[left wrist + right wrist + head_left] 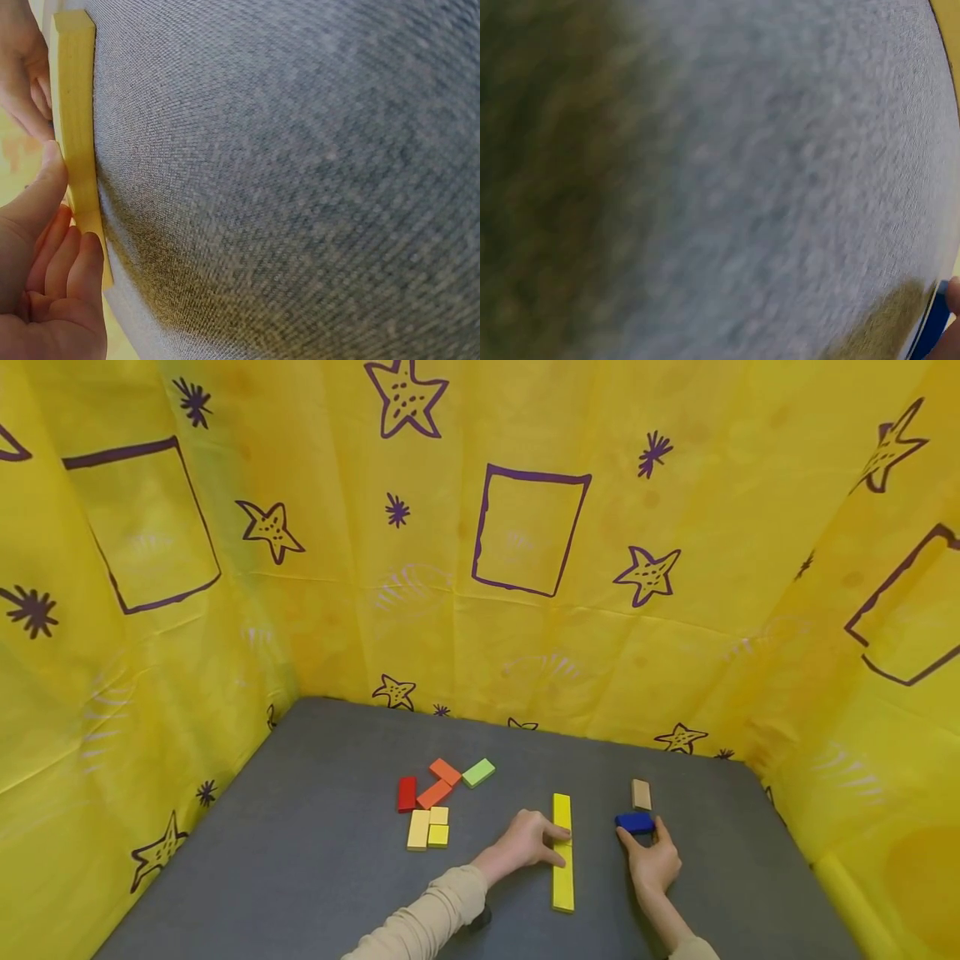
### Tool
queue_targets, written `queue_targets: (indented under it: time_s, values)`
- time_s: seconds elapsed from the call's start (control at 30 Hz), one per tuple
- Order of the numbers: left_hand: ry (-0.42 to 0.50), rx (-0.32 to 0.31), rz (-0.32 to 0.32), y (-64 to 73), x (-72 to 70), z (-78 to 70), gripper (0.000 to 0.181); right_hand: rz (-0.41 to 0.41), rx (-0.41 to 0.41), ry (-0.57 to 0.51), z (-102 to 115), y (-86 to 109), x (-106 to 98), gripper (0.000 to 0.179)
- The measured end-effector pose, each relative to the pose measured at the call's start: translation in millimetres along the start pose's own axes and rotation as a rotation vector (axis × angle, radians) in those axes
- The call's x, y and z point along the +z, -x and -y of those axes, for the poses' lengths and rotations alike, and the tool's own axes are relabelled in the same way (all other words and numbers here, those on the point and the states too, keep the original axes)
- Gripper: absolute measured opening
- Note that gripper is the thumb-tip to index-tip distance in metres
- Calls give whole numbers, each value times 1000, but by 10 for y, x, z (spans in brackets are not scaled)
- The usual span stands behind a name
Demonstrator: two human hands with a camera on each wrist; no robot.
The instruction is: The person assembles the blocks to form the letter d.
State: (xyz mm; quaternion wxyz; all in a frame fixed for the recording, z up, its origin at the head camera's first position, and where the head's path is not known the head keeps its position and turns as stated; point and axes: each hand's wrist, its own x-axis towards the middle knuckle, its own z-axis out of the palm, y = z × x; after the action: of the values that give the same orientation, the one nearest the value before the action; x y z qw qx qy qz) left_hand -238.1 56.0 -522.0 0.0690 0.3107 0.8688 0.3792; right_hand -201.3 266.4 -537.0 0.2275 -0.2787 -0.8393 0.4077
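Observation:
Two yellow blocks lie end to end as a long strip on the dark grey table; the near yellow block (562,889) and the far yellow block (562,808) meet around the middle. My left hand (528,839) holds the strip there, thumb at its left side and index finger reaching across. In the left wrist view the thumb (51,172) touches the yellow wood, and the other fingers curl beside it. To the right, my right hand (652,864) pinches a blue block (635,823) by its ends between thumb and finger. A natural wood block (641,794) lies just beyond the blue one.
Left of the strip is a group of blocks: a red block (407,794), two orange blocks, a light green block (478,772), a cream block (418,831) and two small square ones. Yellow patterned cloth (525,652) walls the grey table (315,827) at the back and sides.

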Motion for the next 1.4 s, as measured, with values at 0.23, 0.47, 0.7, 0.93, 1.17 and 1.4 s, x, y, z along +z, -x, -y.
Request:
queue_targets:
  time_s: [0.23,0.47,0.7,0.93,1.17,1.4]
  values:
    - [-11,1,-3,11,-1,10,43,68,-39,-54,-55,-28,-62,72]
    - [-11,-14,4,0,-5,-2,42,188,-64,-154,-47,-111,-122,73]
    - [-31,4,-4,11,-24,-18,42,346,-62,-257,107,-273,-204,76]
    - [-41,-3,-6,11,-16,-10,42,441,-105,-342,363,-444,-304,75]
    - [-33,-12,-12,14,-11,1,42,514,-168,-383,631,-583,-399,76]
    - [-11,-12,-5,20,-25,-21,40,556,-231,-389,792,-669,-376,77]
